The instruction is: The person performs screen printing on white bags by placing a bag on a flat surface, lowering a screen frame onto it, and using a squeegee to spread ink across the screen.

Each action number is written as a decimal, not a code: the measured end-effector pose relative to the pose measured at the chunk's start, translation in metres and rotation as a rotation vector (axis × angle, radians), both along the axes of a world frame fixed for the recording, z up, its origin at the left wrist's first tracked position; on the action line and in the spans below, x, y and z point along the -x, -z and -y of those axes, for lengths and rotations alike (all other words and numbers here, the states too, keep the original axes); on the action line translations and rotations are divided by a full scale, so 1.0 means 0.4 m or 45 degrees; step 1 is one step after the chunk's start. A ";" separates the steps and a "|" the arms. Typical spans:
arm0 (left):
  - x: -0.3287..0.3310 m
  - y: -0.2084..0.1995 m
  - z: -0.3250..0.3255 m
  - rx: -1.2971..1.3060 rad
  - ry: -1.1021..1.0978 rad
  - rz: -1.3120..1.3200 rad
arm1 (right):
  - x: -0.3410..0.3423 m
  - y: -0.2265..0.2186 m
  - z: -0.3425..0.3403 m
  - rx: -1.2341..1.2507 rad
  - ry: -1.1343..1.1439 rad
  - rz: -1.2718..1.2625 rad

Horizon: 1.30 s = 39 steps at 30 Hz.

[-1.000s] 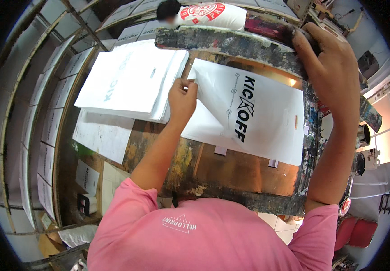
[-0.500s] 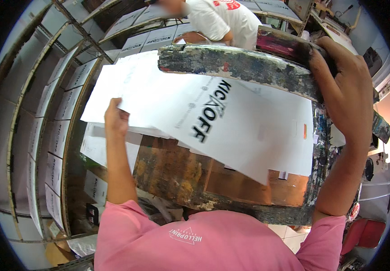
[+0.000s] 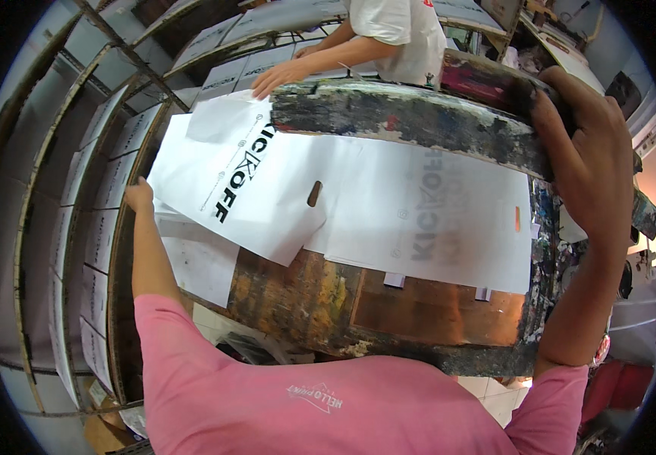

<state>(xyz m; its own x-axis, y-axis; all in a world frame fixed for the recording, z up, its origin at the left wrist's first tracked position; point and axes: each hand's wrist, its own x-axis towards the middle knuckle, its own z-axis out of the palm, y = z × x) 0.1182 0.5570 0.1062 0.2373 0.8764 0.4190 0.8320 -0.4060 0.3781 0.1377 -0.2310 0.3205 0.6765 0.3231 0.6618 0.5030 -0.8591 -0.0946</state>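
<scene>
My left hand is closed at the left edge of a printed white flat bag, its fingertips partly hidden. The bag carries black lettering and a dark handle slot. It lies tilted toward the left over other white sheets. My right hand grips the raised, paint-crusted screen-printing frame at its right end, thumb on the near side. Below the frame, another white bag lies flat on the printing board, with faint grey lettering and a slot at its right end.
Across the table a person in a white shirt reaches a hand to the printed bag's far edge. Racks of printed white bags stand at left. Copper-brown board shows in front, with small tabs beside the flat bag.
The printed bag has moved left off the board with my left hand, uncovering the flat bag. The other person's hand has reached over to it. My right hand stays on the frame.
</scene>
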 end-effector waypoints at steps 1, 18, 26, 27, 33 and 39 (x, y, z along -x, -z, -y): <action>-0.014 -0.004 0.080 -0.318 0.222 0.086 | -0.003 0.004 -0.005 0.019 -0.013 0.027; 0.176 0.260 1.557 -0.029 2.299 -0.550 | 0.025 -0.022 -0.002 0.086 -0.073 -0.070; 0.180 0.283 1.647 -0.029 2.305 -0.513 | 0.053 -0.101 -0.071 0.159 0.305 -0.274; 0.183 0.288 1.649 -0.033 2.298 -0.493 | 0.049 -0.096 -0.081 0.140 0.351 -0.286; 0.200 0.303 1.649 0.044 2.317 -0.357 | 0.047 -0.086 -0.096 0.117 0.285 -0.205; 0.202 0.296 1.641 -0.020 2.299 -0.402 | 0.064 -0.087 -0.075 0.057 0.218 -0.362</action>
